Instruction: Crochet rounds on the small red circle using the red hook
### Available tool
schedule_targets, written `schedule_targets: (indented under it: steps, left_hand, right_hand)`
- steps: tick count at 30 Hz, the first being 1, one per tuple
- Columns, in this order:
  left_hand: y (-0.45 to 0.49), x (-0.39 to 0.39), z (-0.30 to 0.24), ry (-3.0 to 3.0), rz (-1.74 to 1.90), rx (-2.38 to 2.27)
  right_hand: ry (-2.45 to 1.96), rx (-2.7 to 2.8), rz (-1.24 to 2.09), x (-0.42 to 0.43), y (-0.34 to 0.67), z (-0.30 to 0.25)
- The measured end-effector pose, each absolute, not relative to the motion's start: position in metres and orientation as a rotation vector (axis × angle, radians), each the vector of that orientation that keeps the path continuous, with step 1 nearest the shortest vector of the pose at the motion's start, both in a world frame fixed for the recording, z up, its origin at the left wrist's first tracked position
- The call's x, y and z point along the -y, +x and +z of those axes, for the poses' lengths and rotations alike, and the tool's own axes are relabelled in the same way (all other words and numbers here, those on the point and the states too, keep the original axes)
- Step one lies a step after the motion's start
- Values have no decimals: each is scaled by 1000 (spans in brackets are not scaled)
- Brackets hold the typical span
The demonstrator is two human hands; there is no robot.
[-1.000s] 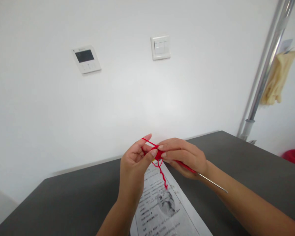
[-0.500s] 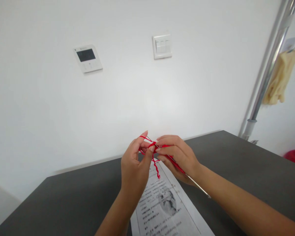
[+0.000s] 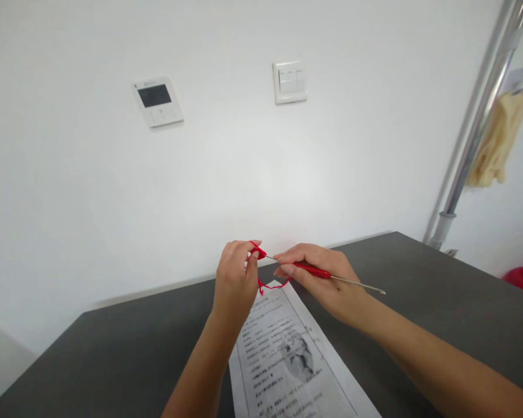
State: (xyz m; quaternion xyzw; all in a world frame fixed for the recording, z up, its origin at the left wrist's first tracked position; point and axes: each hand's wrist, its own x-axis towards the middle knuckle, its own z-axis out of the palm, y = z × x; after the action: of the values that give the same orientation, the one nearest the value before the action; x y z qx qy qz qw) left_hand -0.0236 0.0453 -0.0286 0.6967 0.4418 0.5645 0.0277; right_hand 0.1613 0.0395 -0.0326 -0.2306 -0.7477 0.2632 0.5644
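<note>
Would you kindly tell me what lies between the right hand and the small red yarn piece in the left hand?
In the head view, a red-handled metal crochet hook crosses that gap with its thin shaft; a red yarn strand sags below.

Two hands (image 3: 236,278) (image 3: 333,295), one hook (image 3: 314,270) and one red yarn piece (image 3: 261,253) are showing. One printed sheet (image 3: 272,345), one table (image 3: 135,342), one wall panel (image 3: 159,104), one switch plate (image 3: 290,82) and one metal pole (image 3: 483,119) are sharing the view
</note>
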Motion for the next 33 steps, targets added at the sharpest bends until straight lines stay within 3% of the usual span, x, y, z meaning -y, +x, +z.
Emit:
schedule_targets:
  steps: [3, 6, 10, 13, 16, 23, 33]
  left_hand:
    - [-27, -43, -23, 2030, 1600, -1310]
    - [-30, -38, -16, 1842, 1367, -1117]
    - [-30, -29, -7, 1427, 1134, -825]
    - [-29, -25, -4, 1369, 1199, -828]
    - [-30, -23, -2, 1418, 1220, -902]
    - [-39, -23, 3, 1868, 1204, -1203]
    - [-20, -18, -5, 1431, 1321, -981]
  right_hand:
    - [-483, 1513, 1061, -41, 159, -33]
    - [-323, 1433, 1187, -45, 157, -36]
    - [-223, 1685, 764, -48, 162, -38]
    - [-206, 1897, 325, -50, 167, -35]
    - [-156, 2019, 119, -51, 168, -31]
    - [-188, 1970, 270, -47, 168, -31]
    - [-164, 1876, 269, -49, 163, -34]
